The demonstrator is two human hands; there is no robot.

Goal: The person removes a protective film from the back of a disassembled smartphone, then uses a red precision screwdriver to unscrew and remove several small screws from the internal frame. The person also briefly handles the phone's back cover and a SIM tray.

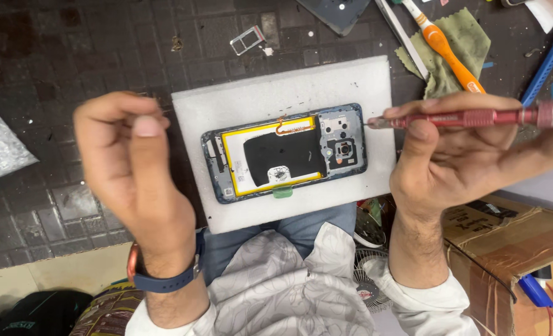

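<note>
Opened smartphone point(285, 152), back cover off, lying battery-up on a white foam pad point(289, 93) over my lap. My right hand point(450, 162) grips a red precision screwdriver point(469, 117), its tip at the phone's camera end. My left hand point(127, 155) hovers left of the pad, fingertips pinched; whether anything is between them, I cannot tell.

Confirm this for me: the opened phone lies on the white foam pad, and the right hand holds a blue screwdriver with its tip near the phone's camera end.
Not quite. The head view shows the screwdriver in the right hand is red, not blue. The rest holds: the opened phone lies on the white foam pad, and the tool's tip sits near the phone's camera end.
</note>
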